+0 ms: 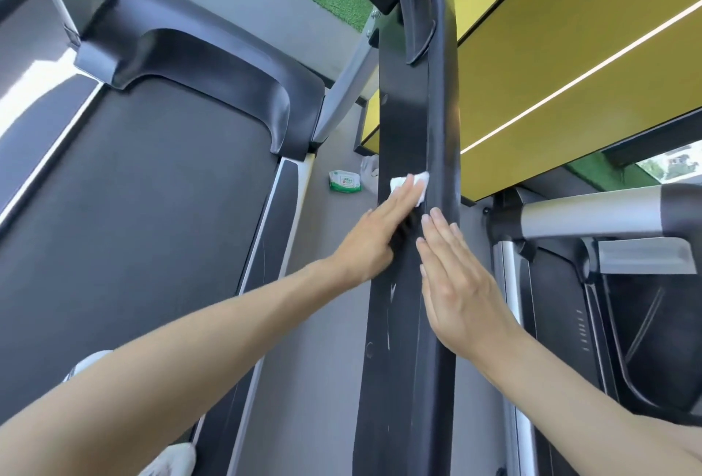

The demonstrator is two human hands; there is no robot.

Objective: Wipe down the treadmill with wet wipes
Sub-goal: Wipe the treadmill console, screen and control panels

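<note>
Both grips flat: left hand (366,243) presses wipe (398,183) onto handrail (403,114), right hand (459,297) rests there empty.

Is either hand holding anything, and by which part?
No grip: left hand presses the wipe flat against the handrail; right hand rests flat on it.

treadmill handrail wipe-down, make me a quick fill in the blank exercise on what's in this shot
1. The left hand presses a wipe whose colour is ____ against the black handrail.
2. The right hand rests flat on the handrail and holds ____.
3. The pack of wet wipes lies on the ____ beside the treadmill deck.
Missing words: white; nothing; floor.
</note>
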